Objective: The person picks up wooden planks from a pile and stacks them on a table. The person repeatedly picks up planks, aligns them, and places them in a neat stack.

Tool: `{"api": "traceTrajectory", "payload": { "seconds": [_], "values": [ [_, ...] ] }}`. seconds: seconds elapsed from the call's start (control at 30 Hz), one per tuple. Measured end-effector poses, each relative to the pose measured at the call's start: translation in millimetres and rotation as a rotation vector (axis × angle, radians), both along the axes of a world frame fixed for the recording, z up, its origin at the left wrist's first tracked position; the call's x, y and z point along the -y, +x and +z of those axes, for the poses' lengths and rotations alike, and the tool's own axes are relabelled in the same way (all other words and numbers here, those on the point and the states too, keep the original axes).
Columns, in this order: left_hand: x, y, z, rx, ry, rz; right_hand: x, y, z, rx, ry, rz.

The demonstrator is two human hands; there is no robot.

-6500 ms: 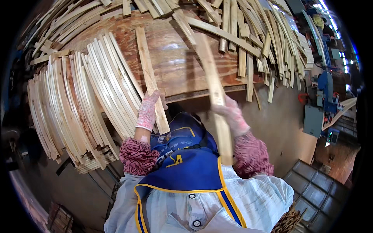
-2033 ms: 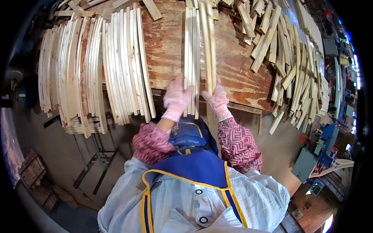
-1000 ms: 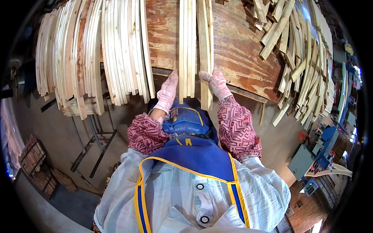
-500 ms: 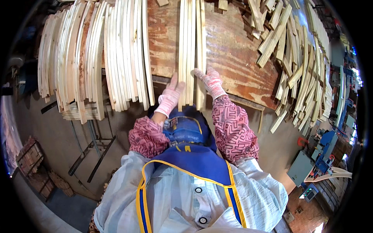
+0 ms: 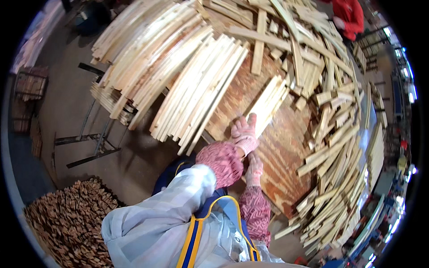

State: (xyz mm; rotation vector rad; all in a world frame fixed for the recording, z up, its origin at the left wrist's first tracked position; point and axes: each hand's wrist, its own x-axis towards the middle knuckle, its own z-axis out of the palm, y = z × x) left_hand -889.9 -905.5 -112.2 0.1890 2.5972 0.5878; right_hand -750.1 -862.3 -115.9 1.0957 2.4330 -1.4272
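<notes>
My left hand (image 5: 245,134), in a pinkish-white glove, reaches over the board with its fingers stretched out and apart. They rest against the near left end of a small bundle of pale wood strips (image 5: 271,102). My right hand (image 5: 255,170), gloved the same way, is just below the left wrist, near the board's front edge. Its fingertips are partly hidden behind the left hand, so I cannot tell what they touch. Both forearms wear pink patterned sleeves. Under the strips is a brown plywood board (image 5: 282,167).
Rows of curved wood strips (image 5: 201,91) lie to the left. Loose offcuts (image 5: 333,154) heap along the right and far sides. A metal stand (image 5: 96,145) is at lower left, near a large pile of wood pieces (image 5: 71,223). A person in red (image 5: 353,18) is at far right.
My view has swung, so the board appears turned. The strips between my hands now lie as one bundle; my left hand has moved onto its near end and my right has drawn back below it.
</notes>
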Motion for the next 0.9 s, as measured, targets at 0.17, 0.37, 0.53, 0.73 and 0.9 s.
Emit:
{"api": "traceTrajectory", "payload": {
  "seconds": [0.17,0.37,0.53,0.73,0.9],
  "values": [
    [93.4,-61.9,67.8,0.479,0.659,0.090,-12.2,-3.1,-0.2,-0.164,-0.947,-0.383],
    [254.1,-179.3,145.4,0.003,0.212,0.023,-26.6,-13.2,-18.9,-0.028,-0.912,-0.527],
    [367.4,-300.0,180.9,-0.256,-0.307,0.041,-1.3,-22.3,-12.5,-0.010,-0.634,-0.574],
    [396.1,-363.4,139.4,-0.213,-0.419,0.042,1.3,-31.9,-8.1,0.077,-0.333,-0.377],
    [405.1,-367.4,116.0,-0.111,-0.388,0.020,-42.6,-91.9,-16.7,0.048,0.185,-0.035]
  ]
}}
